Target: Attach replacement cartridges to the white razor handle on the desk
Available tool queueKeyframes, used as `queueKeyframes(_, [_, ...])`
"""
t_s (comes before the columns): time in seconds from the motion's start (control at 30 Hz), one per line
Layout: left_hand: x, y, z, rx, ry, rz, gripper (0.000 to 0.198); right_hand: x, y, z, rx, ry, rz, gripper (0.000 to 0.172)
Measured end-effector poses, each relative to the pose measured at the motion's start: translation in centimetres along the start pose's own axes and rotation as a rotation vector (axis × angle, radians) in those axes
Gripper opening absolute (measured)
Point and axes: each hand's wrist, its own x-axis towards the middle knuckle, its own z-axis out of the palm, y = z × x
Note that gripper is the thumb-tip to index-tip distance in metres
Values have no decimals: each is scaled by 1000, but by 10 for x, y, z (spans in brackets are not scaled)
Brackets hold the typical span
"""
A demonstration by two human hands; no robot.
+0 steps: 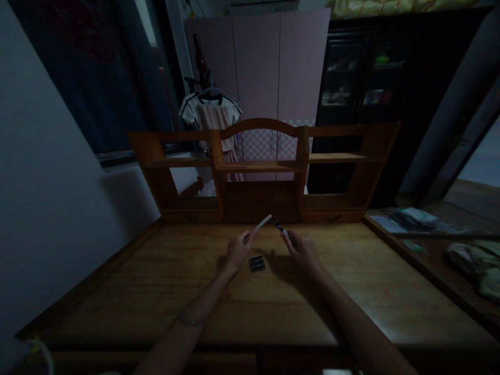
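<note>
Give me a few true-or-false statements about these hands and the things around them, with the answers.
1. The left hand holds a pale stick. True.
2. The right hand is empty. False: it holds a dark-tipped tool.
3. The dark pieces lie on a shelf. False: they lie on the desktop.
4. A short-sleeved top hangs before the pink wardrobe. True.

A wooden shelf (pixel 260 166) backs the table (pixel 172 281); behind it are hanging clothes (pixel 214 119), a pink wardrobe (pixel 255 73) and dark cabinet (pixel 360 78).
</note>
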Motion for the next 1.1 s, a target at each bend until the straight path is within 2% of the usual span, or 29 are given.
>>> queueKeyframes(0.07, [1,-1,-1,-15,12,10,45,0,0,0,-4,3,3,41])
queueKeyframes(0.23, [-1,1,0,-49,-63,96,44,0,-1,0,-2,-9,-2,41])
queueKeyframes(0.43, [0,0,-1,-17,-17,22,45,0,-1,0,8,-5,-5,40])
queueKeyframes(0.67, [-2,3,-1,-16,-65,69,43,0,-2,-1,14,-14,-3,41])
queueKeyframes(0.83, [0,2,-3,-11,3,7,45,0,-2,-2,18,-10,1,41])
queueKeyframes(1.0, [-2,7,-3,-35,-59,52,45,1,-2,-2,-3,-24,8,40])
queueKeyframes(1.1, [-1,5,-2,4,-60,29,46,1,-2,-1,7,-20,14,40])
